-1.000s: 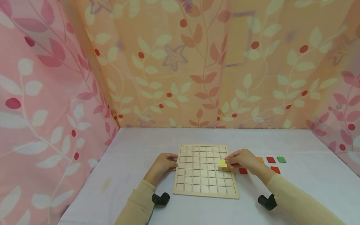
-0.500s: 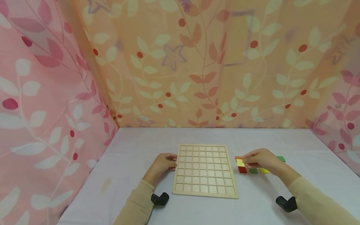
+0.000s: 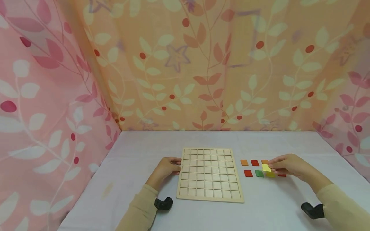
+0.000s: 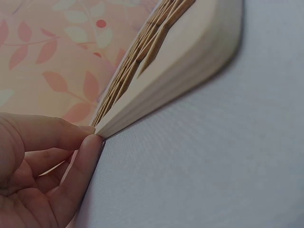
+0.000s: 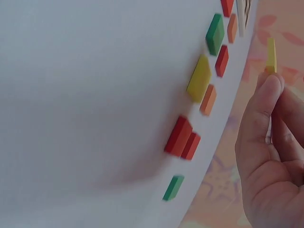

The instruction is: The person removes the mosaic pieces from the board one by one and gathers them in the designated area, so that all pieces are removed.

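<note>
While the yellow tile (image 3: 266, 167) hangs just above the counter (image 3: 144, 150), it sits pinched in the fingertips of the right hand (image 3: 289, 165), whose grip is clamped on its edges (the right wrist view shows it edge-on (image 5: 271, 54), held flat between thumb and finger). It lies to the right of the board (image 3: 209, 175), over the loose tiles: orange (image 3: 244, 162), red (image 3: 254, 162), another red (image 3: 248, 173), green (image 3: 259, 173) and a second yellow (image 3: 270, 175) directly below it. The board's open cells lie leftward from the tile, and the right hand is much the nearer. The left hand (image 3: 167, 168) steadies the board's left edge, fingers curled against it (image 4: 90, 142).
</note>
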`<action>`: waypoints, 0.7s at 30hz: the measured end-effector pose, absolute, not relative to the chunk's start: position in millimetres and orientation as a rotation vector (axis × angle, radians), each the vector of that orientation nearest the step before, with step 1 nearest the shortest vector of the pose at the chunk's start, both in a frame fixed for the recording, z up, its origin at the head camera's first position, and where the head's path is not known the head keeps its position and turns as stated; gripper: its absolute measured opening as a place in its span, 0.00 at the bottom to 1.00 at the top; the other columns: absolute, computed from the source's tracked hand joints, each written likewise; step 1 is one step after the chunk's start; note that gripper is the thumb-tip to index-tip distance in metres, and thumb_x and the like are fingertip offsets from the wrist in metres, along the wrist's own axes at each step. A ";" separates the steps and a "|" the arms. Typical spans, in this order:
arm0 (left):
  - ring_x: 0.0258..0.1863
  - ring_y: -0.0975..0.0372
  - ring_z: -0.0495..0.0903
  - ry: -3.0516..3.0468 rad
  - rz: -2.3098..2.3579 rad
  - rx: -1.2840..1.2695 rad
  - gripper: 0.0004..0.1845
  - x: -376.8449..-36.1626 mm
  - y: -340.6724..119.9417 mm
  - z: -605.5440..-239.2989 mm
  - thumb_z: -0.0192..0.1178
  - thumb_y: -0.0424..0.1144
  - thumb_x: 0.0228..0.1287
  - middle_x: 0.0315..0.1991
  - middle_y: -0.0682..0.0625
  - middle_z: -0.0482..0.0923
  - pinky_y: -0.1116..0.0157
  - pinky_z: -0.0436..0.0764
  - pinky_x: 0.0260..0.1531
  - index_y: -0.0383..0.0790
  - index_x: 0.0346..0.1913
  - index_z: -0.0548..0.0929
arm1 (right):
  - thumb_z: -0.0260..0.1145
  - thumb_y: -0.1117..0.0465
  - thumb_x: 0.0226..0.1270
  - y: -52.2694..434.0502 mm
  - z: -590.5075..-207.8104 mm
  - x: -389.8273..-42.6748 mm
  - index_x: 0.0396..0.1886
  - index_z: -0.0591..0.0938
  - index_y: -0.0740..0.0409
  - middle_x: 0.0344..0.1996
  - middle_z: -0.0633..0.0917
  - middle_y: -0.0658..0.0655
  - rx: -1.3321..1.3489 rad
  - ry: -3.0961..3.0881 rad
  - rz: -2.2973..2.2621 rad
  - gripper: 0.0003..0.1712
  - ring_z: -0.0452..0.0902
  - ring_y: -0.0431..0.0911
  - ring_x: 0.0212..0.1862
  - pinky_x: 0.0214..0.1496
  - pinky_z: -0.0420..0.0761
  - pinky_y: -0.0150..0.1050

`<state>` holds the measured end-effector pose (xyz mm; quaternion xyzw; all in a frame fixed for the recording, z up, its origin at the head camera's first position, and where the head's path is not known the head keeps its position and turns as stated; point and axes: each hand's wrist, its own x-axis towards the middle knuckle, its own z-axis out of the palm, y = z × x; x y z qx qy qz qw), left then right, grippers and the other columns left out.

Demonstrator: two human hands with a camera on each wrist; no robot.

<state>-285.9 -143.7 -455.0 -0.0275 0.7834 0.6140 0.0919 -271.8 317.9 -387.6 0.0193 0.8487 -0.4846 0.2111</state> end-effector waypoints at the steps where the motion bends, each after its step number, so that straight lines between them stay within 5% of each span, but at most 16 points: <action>1: 0.26 0.65 0.78 2.329 1.818 -0.080 0.22 -286.0 -143.6 -454.8 0.60 0.22 0.49 0.41 0.42 0.78 0.69 0.83 0.28 0.29 0.52 0.78 | 0.64 0.57 0.62 322.9 -387.0 -271.6 0.50 0.78 0.73 0.35 0.84 0.54 0.055 2.356 -1.342 0.24 0.81 0.45 0.34 0.41 0.84 0.36; 21: 0.27 0.65 0.78 2.348 1.796 -0.091 0.23 -285.6 -144.1 -453.9 0.62 0.22 0.48 0.42 0.42 0.78 0.68 0.83 0.28 0.30 0.52 0.78 | 0.61 0.57 0.64 389.2 -393.4 -277.7 0.50 0.77 0.74 0.37 0.84 0.53 0.002 2.322 -1.288 0.23 0.80 0.44 0.36 0.42 0.83 0.35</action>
